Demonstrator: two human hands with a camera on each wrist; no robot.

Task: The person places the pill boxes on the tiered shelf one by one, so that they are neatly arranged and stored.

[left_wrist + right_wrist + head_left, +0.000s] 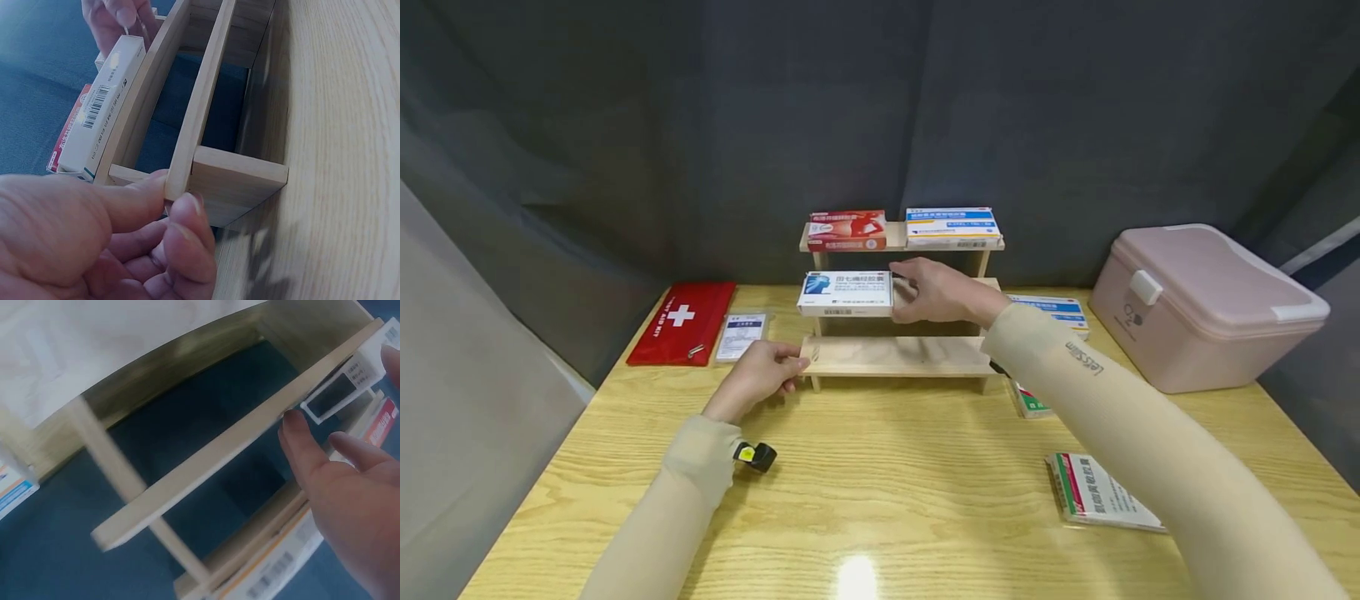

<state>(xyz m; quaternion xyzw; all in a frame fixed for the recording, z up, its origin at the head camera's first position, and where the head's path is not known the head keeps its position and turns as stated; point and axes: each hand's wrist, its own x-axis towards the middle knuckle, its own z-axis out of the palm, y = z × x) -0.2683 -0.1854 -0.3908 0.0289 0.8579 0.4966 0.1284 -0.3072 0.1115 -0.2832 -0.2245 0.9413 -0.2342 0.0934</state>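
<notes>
A small three-tier wooden display rack (pixel 902 354) stands on the table. My left hand (pixel 763 371) pinches the left end of its lowest board between thumb and fingers. On the middle board lies a white medicine box (pixel 846 293) with a blue head picture. My right hand (pixel 936 290) is at that box's right end, its fingers extended and spread near the end face; whether they touch it is unclear. In the right wrist view, fingers (pixel 300 437) lie beside the middle board's edge. The top board bears a red medicine box (pixel 847 231) and a blue-and-white medicine box (pixel 951 227).
A red first aid pouch (pixel 681 325) and a bagged white packet (pixel 742 337) lie at left. Right of the rack are another blue-and-white box (pixel 1052 315) and a partly hidden green-marked box (pixel 1032 403). A pink lidded case (pixel 1202 308) stands behind a green-and-red box (pixel 1105 492).
</notes>
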